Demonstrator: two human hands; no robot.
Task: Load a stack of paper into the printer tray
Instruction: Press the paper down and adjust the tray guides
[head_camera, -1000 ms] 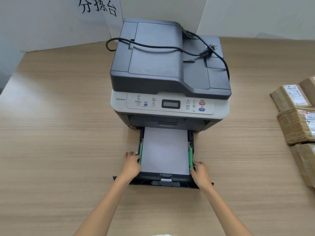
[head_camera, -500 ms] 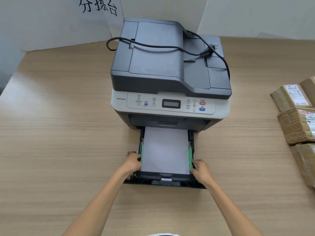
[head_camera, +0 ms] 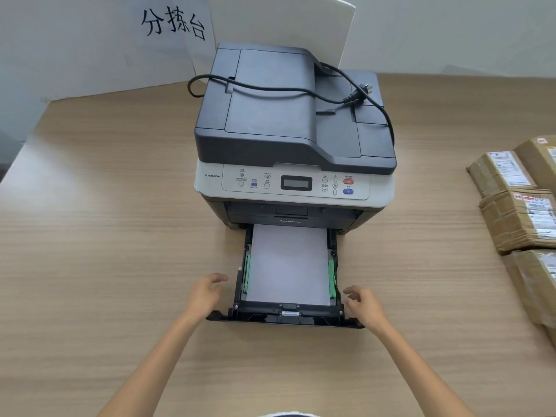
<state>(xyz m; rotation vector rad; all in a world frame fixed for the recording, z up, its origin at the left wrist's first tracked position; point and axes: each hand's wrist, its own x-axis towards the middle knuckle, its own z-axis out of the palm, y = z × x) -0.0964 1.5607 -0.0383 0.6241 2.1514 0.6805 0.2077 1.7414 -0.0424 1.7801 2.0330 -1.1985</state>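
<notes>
A grey and dark printer (head_camera: 294,139) stands mid-table. Its black paper tray (head_camera: 285,318) sticks out at the front, partly pulled out. A stack of white paper (head_camera: 288,263) lies flat in the tray between green side guides (head_camera: 331,278). My left hand (head_camera: 206,291) hovers just left of the tray's front corner, fingers apart, holding nothing. My right hand (head_camera: 364,303) hovers at the tray's right front corner, fingers apart and curled, also holding nothing. Neither hand touches the tray.
A black power cord (head_camera: 301,91) lies loose on the printer's lid. Several taped cardboard parcels (head_camera: 517,218) lie at the table's right edge. A white board with handwritten characters (head_camera: 173,24) stands behind the printer. The wooden table (head_camera: 90,236) stretches left.
The tray slid a little further into the printer. Both hands have let go of the tray's sides and drawn outward, fingers spread.
</notes>
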